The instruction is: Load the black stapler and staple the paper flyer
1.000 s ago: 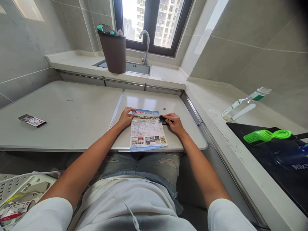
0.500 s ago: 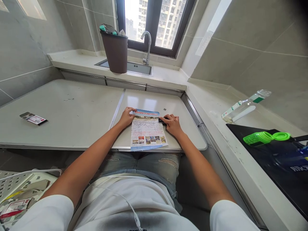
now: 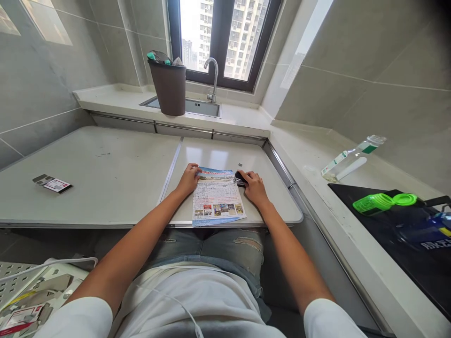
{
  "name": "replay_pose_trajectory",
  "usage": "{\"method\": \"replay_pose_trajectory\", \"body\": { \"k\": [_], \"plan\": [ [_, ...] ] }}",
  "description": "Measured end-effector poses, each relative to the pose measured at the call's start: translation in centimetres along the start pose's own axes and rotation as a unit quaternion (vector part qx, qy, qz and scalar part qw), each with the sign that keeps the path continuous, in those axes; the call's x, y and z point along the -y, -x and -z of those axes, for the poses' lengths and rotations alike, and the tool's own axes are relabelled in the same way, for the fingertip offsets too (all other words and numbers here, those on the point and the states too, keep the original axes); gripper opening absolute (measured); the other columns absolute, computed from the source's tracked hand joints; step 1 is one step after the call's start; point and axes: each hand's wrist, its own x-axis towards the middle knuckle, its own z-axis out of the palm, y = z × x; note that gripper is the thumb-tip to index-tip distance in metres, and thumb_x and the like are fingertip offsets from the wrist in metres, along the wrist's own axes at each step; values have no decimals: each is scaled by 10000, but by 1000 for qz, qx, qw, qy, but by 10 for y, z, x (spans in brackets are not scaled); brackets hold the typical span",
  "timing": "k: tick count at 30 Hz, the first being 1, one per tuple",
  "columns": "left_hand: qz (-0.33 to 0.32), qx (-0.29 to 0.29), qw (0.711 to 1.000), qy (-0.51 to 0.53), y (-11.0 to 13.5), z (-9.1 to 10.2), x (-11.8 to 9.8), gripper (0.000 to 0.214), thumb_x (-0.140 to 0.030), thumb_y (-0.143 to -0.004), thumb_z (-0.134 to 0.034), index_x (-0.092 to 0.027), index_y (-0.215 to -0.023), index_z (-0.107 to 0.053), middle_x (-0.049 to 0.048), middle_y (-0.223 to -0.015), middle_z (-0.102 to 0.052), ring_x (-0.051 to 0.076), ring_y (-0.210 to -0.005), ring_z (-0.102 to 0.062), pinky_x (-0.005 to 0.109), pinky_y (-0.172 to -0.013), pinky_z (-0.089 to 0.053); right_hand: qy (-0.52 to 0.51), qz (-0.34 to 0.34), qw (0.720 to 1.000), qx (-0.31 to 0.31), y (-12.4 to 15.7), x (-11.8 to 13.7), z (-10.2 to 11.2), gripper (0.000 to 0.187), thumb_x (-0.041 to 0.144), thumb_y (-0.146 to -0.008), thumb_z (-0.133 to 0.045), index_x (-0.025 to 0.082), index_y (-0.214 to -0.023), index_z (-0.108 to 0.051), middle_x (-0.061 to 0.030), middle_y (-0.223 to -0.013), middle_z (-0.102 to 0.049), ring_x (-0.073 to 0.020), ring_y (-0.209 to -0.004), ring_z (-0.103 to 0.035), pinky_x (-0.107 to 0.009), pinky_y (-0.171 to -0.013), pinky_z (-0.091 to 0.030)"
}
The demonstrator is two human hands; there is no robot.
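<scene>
Printed leaflets point(image 3: 219, 199), stacked slightly askew, lie at the table's front edge with a blue sheet showing underneath. My left hand point(image 3: 189, 178) grips their upper left edge, fingers closed on the paper. At the upper right edge, my right hand point(image 3: 254, 185) is wrapped round a black stapler point(image 3: 241, 179). The stapler's nose meets the sheets' edge, and its jaws look parted. Part of the stapler is hidden by my fingers. A tiny grey strip point(image 3: 240, 165) lies just beyond it on the table.
A small partly opened packet point(image 3: 54, 183) lies on the white table point(image 3: 116, 188) at left. Behind, a brown bin point(image 3: 168, 89) stands by the sink point(image 3: 202, 107). On the right counter are a clear bottle point(image 3: 354, 157) and a green container point(image 3: 373, 203). A perforated rack point(image 3: 21, 272) is at lower left.
The stapler shows more of its body now, its top lifted from the paper edge. My left hand stays on the leaflets. The whole view has shifted slightly.
</scene>
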Motion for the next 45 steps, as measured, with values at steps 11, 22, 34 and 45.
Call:
{"method": "replay_pose_trajectory", "body": {
  "k": [11, 22, 34, 45],
  "plan": [
    [28, -14, 998, -49, 3, -4, 7, 194, -205, -875, -696, -230, -1054, -768, 145, -1237, -574, 352, -1177, -606, 593, -1115, -478, -70, -74, 984, -144, -12, 50, 4, 760, 108, -906, -518, 302, -1635, -433, -151, -1156, -575, -346, -1062, -539, -520, -978, -518],
    [84, -63, 994, -16, 3, 4, -1, 115, -178, -913, -600, -225, -1017, -590, 106, -1248, -471, 258, -1011, -659, 511, -1031, -526, -81, -81, 993, -11, -10, 106, -23, 732, 43, -849, -564, 264, -1545, -524, -142, -1167, -573, -325, -1078, -544, -458, -956, -525],
    [114, -47, 992, -26, 3, 4, -5, 80, -221, -929, -609, -216, -1003, -578, 116, -1257, -464, 240, -966, -647, 459, -963, -536, -38, -107, 994, -6, 27, 36, 11, 694, 102, -902, -516, 277, -1571, -467, -132, -1215, -555, -330, -1167, -537, -494, -1072, -489],
    [72, -97, 993, -1, 2, 7, -12, 67, -213, -1005, -515, -214, -987, -580, 112, -1184, -489, 224, -927, -632, 410, -892, -534, -153, -126, 977, -82, -36, -57, 21, 484, 532, -1048, -428, 181, -1218, -714, -145, -1188, -698, -283, -1076, -654, -475, -1024, -512]
  ]
}}
